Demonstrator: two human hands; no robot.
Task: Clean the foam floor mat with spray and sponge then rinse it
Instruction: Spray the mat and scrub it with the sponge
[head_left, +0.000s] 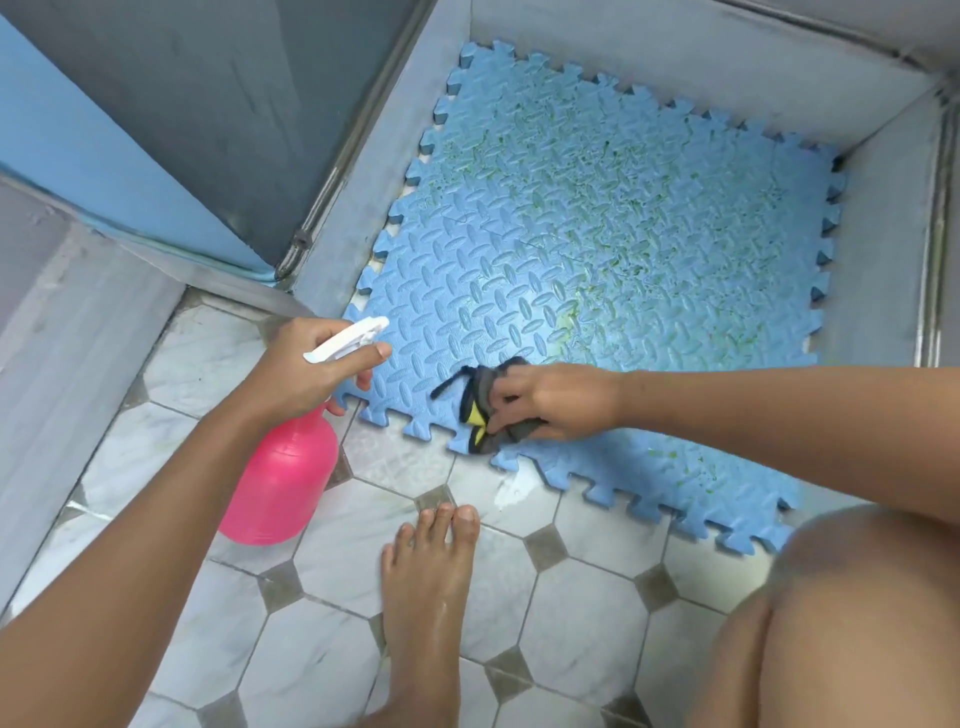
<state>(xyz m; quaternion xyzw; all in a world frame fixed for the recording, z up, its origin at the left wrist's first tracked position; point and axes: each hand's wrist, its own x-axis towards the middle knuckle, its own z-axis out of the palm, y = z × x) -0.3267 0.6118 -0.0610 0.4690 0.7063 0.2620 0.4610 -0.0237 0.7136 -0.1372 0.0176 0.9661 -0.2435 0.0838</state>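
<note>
A blue foam floor mat (613, 218) with jigsaw edges lies on the floor, its far part leaning into the grey walled corner. Green stains speckle its middle and right side. My left hand (298, 371) grips the neck of a pink spray bottle (283, 480) with a white trigger head (345, 338) aimed toward the mat's near left corner. My right hand (550, 402) presses a grey, black and yellow sponge cloth (485, 410) onto the mat's near edge.
White marble floor tiles (587, 623) with small grey diamond insets cover the near floor. My bare foot (423, 587) stands just in front of the mat, my knee (857, 613) at lower right. Grey walls (878, 249) and a metal door frame (332, 171) box in the mat.
</note>
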